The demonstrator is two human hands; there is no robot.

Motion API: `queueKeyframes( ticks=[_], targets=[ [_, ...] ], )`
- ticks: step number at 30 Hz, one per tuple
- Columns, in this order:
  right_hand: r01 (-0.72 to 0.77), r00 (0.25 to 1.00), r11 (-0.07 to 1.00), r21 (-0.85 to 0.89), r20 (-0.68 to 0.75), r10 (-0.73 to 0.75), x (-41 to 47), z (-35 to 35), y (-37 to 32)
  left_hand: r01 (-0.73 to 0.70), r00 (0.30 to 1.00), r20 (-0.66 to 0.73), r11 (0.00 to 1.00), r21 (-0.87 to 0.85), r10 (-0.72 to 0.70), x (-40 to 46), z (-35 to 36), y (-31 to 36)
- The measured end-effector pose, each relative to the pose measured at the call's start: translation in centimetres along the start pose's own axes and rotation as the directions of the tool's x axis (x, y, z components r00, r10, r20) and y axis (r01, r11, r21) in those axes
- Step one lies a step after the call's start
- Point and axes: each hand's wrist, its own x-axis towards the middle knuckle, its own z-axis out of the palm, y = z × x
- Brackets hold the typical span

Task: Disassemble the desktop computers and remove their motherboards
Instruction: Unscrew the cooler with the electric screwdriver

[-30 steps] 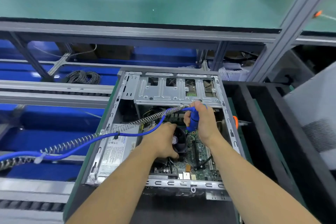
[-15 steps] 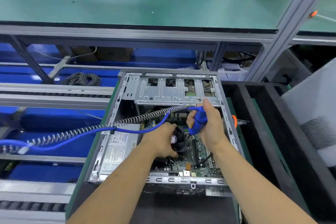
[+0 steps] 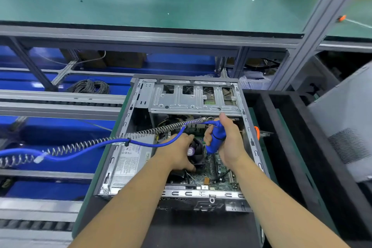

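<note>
While right hand (image 3: 229,143) grips screwdriver (image 3: 215,140), coiled hose (image 3: 96,143) across case (image 3: 128,119).

Blue plastic power screwdriver (image 3: 216,139) with blue cable (image 3: 96,146); silver-grey steel computer case (image 3: 193,98); green circuit-patterned motherboard (image 3: 213,175); green matte worktop (image 3: 153,6).

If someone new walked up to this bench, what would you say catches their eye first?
Probably the open computer case in the middle, its green motherboard exposed. Over it, the right hand grips a bright blue power screwdriver upright, its blue cable trailing left, while the left hand rests on the black fan.
</note>
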Motion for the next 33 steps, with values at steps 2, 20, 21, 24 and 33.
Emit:
queueKeyframes(
  ticks=[2,20,21,24,33],
  targets=[
    [-0.007,1.0,1.0,-0.021,0.021,0.007,0.0,0.0,0.0,0.003,1.0,0.003,1.0,-0.015,-0.003,0.0,0.0,0.0],
    [0.034,0.991,0.99,-0.137,0.135,-0.015,-0.4,0.5,0.1,0.043,0.998,-0.049,0.999,0.0,-0.043,0.0,-0.5,0.8],
    [0.038,0.991,0.991,-0.128,0.134,-0.021,-0.4,0.6,0.1,0.044,0.999,-0.018,0.999,-0.021,-0.044,-0.1,-0.6,0.8],
    [0.047,0.996,0.999,0.016,0.078,-0.048,-0.4,1.0,-0.4,0.022,0.994,0.102,0.979,0.205,-0.044,-1.0,-1.5,0.7],
    [-0.025,0.997,0.988,0.154,0.07,0.015,0.3,7.6,0.4,0.077,0.974,0.114,0.755,0.651,-0.198,-5.8,-5.7,0.2]
  ],
)
